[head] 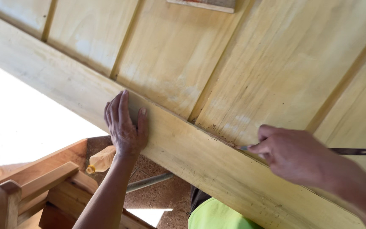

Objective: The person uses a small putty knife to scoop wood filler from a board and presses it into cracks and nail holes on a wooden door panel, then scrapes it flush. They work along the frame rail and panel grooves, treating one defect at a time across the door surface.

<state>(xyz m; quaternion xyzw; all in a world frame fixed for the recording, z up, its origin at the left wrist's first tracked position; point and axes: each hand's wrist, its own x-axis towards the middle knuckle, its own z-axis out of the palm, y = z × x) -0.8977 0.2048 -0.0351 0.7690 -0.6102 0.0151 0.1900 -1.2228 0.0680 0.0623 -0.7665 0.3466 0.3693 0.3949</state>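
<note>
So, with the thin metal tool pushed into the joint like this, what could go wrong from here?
1. The right hand drives the thin metal tool along the seam between the pale wooden beam and the panelled wooden surface; a slip could gouge the soft wood.
2. The left hand lies flat on that beam, in line with the tool, so a sudden slide might reach it.

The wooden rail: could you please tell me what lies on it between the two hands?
In the head view, only bare pale wood of the rail lies between the left hand, pressed flat on it, and the right hand, which holds a thin tool at the seam.
</note>
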